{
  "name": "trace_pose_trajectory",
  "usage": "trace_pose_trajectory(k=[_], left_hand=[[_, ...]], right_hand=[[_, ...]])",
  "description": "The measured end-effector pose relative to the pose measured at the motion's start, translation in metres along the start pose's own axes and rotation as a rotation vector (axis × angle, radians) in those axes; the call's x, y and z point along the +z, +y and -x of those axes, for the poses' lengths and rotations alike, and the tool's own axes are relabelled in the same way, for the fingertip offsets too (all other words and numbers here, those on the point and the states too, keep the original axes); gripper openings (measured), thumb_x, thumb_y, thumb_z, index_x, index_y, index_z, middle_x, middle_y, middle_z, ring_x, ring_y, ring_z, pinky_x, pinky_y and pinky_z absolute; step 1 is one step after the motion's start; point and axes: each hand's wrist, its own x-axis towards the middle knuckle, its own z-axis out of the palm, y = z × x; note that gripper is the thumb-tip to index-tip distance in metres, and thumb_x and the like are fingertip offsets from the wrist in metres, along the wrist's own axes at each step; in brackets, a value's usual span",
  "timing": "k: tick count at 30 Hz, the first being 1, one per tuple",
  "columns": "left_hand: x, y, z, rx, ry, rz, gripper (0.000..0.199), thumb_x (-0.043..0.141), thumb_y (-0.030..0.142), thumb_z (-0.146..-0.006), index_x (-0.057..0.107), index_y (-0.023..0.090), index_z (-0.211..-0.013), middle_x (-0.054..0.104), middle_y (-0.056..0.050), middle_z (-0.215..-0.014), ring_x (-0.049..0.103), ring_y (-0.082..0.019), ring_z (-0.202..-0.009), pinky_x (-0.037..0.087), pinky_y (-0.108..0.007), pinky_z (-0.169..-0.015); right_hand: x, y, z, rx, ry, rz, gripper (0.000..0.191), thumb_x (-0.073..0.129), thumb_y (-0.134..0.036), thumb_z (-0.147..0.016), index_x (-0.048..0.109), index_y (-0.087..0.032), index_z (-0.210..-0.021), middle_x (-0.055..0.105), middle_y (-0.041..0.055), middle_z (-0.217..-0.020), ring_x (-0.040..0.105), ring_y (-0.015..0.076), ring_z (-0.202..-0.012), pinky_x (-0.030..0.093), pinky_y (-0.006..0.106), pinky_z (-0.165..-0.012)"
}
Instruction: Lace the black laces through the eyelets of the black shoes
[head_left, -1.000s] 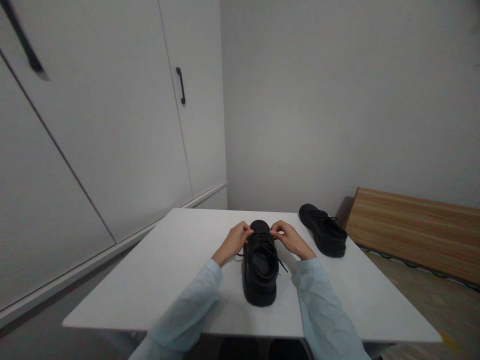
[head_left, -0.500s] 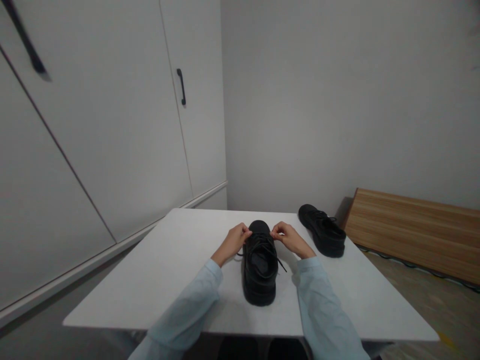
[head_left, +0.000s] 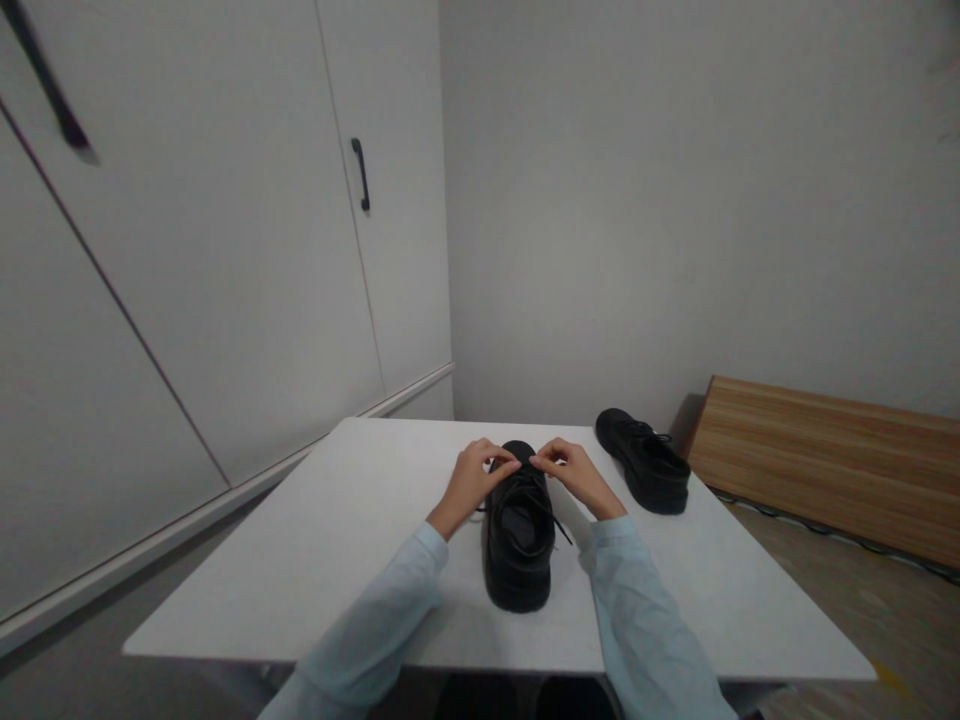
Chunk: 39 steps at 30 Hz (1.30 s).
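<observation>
A black lace-up shoe [head_left: 517,580] stands on the white table in front of me, heel toward me and toe pointing away. My left hand [head_left: 480,472] reaches over its front from the left, thumb and finger pinched on the shoelace near the toe. From the right, my right hand [head_left: 564,466] pinches the lace close beside it, the two sets of fingertips nearly meeting. The small piece of lace between the fingers is mostly hidden. Loose lace ends [head_left: 561,528] hang over both sides of the shoe.
A second black shoe [head_left: 649,465] stands at the table's [head_left: 315,570] back right edge. White cabinets [head_left: 225,250] with dark handles line the left, and a grey wall [head_left: 675,220] is behind. Beyond the table on the right lies a wood-grain panel [head_left: 825,465].
Both hands have moved inward from the two sides of the lacing to its middle, and their fingertips are now closer together. The shoes have stayed in place.
</observation>
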Motion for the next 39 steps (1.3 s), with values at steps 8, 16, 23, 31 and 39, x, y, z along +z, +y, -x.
trace_pose_trajectory(k=[8,16,23,31,39], left_hand=[[0.008,0.002,-0.002,-0.048,-0.077,-0.016,0.016,0.067,0.033,-0.076,0.072,0.018,-0.075,0.063,-0.002,-0.072,0.054,-0.015,-0.071,0.041,-0.025,-0.068],[0.015,0.004,-0.001,-0.077,-0.053,0.022,0.014,0.061,0.027,-0.079,0.063,0.016,-0.071,0.061,0.0,-0.071,0.053,-0.014,-0.069,0.039,-0.024,-0.066],[0.019,0.003,0.0,-0.142,-0.043,0.059,0.013,0.053,0.025,-0.082,0.057,0.017,-0.073,0.059,0.0,-0.073,0.052,-0.014,-0.071,0.039,-0.024,-0.067],[0.02,0.004,0.002,-0.219,-0.067,0.005,0.014,0.045,0.026,-0.087,0.053,0.018,-0.079,0.057,0.001,-0.073,0.052,-0.014,-0.069,0.037,-0.024,-0.065],[0.002,0.001,-0.001,-0.055,-0.166,-0.053,0.009,0.053,0.023,-0.085,0.059,0.017,-0.082,0.063,-0.001,-0.079,0.056,-0.014,-0.074,0.041,-0.024,-0.07]], right_hand=[[0.005,0.001,0.0,0.033,-0.098,-0.019,0.032,0.066,-0.047,-0.072,0.06,-0.015,-0.069,0.059,0.0019,-0.067,0.052,0.0143,-0.063,0.043,0.027,-0.06],[0.007,0.009,-0.003,-0.026,-0.057,0.026,0.028,0.063,-0.043,-0.074,0.056,-0.017,-0.068,0.057,0.0016,-0.07,0.053,0.0157,-0.068,0.042,0.027,-0.062],[0.003,0.001,0.0,-0.019,-0.053,-0.009,0.031,0.059,-0.047,-0.076,0.053,-0.018,-0.066,0.049,-0.0017,-0.063,0.045,0.0125,-0.06,0.035,0.024,-0.055],[0.0,-0.004,0.003,0.085,-0.121,-0.192,0.037,0.062,-0.053,-0.072,0.051,-0.018,-0.066,0.047,-0.0046,-0.056,0.036,0.0082,-0.047,0.027,0.022,-0.046],[-0.009,0.002,0.001,0.002,-0.105,-0.054,0.024,0.072,-0.037,-0.066,0.062,-0.015,-0.069,0.061,0.0005,-0.065,0.052,0.0131,-0.061,0.038,0.025,-0.059]])
